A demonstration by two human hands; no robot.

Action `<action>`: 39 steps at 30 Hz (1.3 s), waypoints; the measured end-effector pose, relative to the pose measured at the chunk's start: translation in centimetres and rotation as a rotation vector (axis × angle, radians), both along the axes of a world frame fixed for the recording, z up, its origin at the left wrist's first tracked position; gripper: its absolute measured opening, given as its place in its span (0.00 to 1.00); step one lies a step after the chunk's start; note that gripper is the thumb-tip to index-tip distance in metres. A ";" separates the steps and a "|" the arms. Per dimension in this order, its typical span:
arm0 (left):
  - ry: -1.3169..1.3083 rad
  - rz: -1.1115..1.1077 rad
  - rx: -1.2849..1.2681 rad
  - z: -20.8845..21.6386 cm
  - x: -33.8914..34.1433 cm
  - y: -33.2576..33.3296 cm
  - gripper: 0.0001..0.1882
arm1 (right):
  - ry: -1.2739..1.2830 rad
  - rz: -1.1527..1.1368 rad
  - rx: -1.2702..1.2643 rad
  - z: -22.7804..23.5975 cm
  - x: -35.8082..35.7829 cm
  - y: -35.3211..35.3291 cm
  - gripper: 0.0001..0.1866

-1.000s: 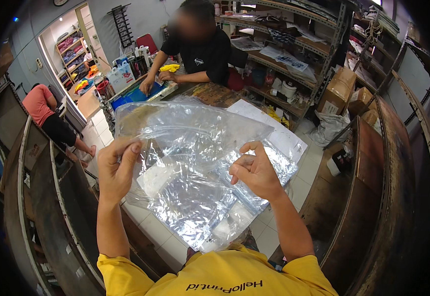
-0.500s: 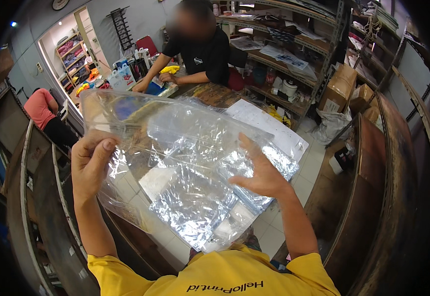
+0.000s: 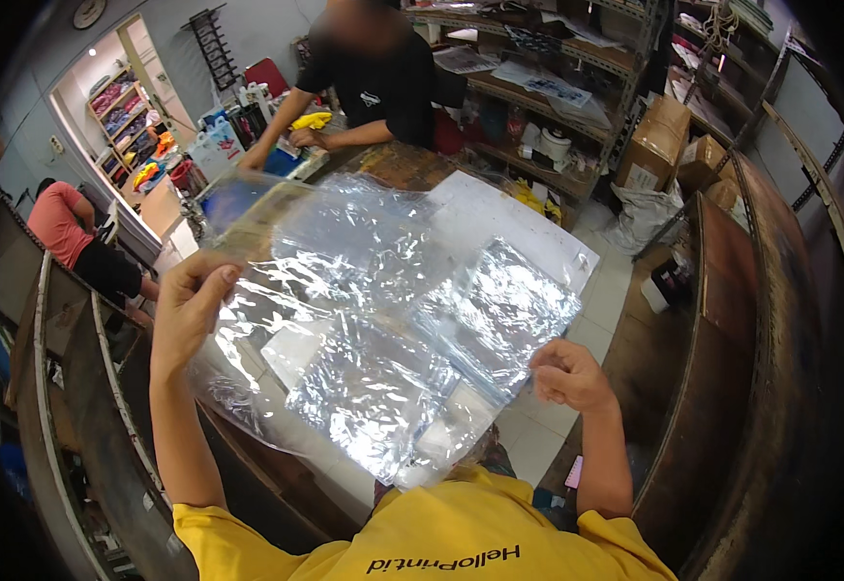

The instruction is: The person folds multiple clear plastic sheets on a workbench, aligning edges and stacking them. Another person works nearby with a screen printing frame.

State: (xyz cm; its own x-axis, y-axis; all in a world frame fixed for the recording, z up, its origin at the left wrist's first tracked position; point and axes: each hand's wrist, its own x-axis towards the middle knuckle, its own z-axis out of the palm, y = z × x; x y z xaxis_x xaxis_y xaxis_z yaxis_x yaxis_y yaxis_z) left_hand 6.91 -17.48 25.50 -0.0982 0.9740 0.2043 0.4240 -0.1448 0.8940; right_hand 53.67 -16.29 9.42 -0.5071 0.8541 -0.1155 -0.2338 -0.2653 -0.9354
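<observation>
"Now, starting close in, just beyond the yellow short-sleeved fabric shirt (image 3: 432, 518): how about the bare right hand (image 3: 574, 376)?"

"Curled, with fingertips drawn together, right at the near-right edge of the flat, glossy, clear plastic bundle (image 3: 501, 302). Pinching or merely touching? Can't tell. Probably placed there to steady that edge."

"And over to the bare left hand (image 3: 190, 302)?"

"Closed, thumb against fingers, on the broad, colourless, crinkled plastic sheet (image 3: 291, 257). Held up at its left side, likely to keep such floppy film from sagging."

"Located where, exactly?"

"In front of the torso, stretching ahead and drooping at the left."

"Pointing which way?"

"Seemingly lengthwise from left to right, with a far corner aimed up-left; hard to be sure through so many folds. As for the bundle: set askew, one corner pointing away, too nearly square to show a long axis."

"Further off?"

"Past the bundle, a flat, white, rectangular board (image 3: 559, 250), slanted; then a brown, stained, wooden table (image 3: 407, 163); behind, a person in a black short-sleeved top (image 3: 398, 82)."
</observation>
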 end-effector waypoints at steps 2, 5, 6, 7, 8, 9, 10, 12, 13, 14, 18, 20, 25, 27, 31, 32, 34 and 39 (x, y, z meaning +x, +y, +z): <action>0.032 -0.062 -0.044 -2.1 0.9 2.6 0.09 | -0.027 -0.106 -0.023 -2.2 3.1 -1.4 0.09; 0.135 -0.162 -0.021 -6.1 4.0 7.1 0.10 | -0.015 -0.273 -0.025 -3.7 6.0 -3.5 0.12; 0.158 -0.196 -0.056 -6.9 5.9 8.6 0.10 | 0.001 -0.318 -0.026 -4.1 7.0 -4.3 0.13; 0.115 -0.230 -0.098 -7.6 7.4 10.1 0.11 | 0.024 -0.355 -0.022 -4.5 7.8 -4.7 0.14; 0.110 -0.263 -0.094 -8.4 8.7 11.6 0.11 | 0.047 -0.391 -0.017 -4.7 8.6 -5.1 0.15; 0.104 -0.301 -0.087 -9.0 10.0 13.3 0.11 | 0.077 -0.448 -0.021 -4.7 9.1 -5.4 0.16; 0.102 -0.334 -0.076 -9.5 11.3 15.0 0.12 | 0.112 -0.500 -0.021 -4.6 9.5 -5.5 0.16; 0.153 -0.345 -0.099 -10.2 14.0 18.3 0.11 | 0.162 -0.594 -0.048 -4.7 10.2 -5.4 0.17; 0.175 -0.349 -0.111 -10.9 15.3 19.7 0.11 | 0.175 -0.635 -0.073 -4.9 10.5 -5.2 0.17; 0.325 -0.336 -0.005 -13.0 16.5 21.4 0.10 | 0.188 -0.673 -0.098 -5.2 10.9 -4.9 0.18; 0.886 -0.248 -0.095 -20.2 22.9 25.0 0.09 | 0.028 -0.749 -0.321 -12.4 12.7 -4.1 0.18; 0.993 -0.258 -0.088 -24.0 24.3 25.3 0.09 | -0.054 -0.747 -0.403 -15.3 12.6 -4.3 0.19; 1.105 -0.185 0.010 -29.6 25.1 23.8 0.14 | -0.124 -0.771 -0.409 -16.8 12.2 -4.7 0.21; 1.056 -0.107 0.019 -30.4 24.6 23.6 0.13 | -0.147 -0.777 -0.392 -16.6 12.3 -4.4 0.22; 0.916 -0.033 0.105 -30.5 24.3 22.9 0.15 | -0.400 -0.723 -0.243 -17.0 12.9 -3.4 0.26; 0.828 -0.030 0.194 -30.3 24.5 22.5 0.16 | -0.528 -0.692 -0.168 -17.3 13.1 -3.1 0.28; 0.664 0.007 0.376 -29.0 24.8 21.6 0.18 | -0.907 -0.724 0.175 -14.6 11.5 -1.9 0.32; 0.843 -0.358 0.357 -27.8 26.3 13.7 0.26 | -1.226 -0.420 0.683 -7.9 3.2 2.1 0.36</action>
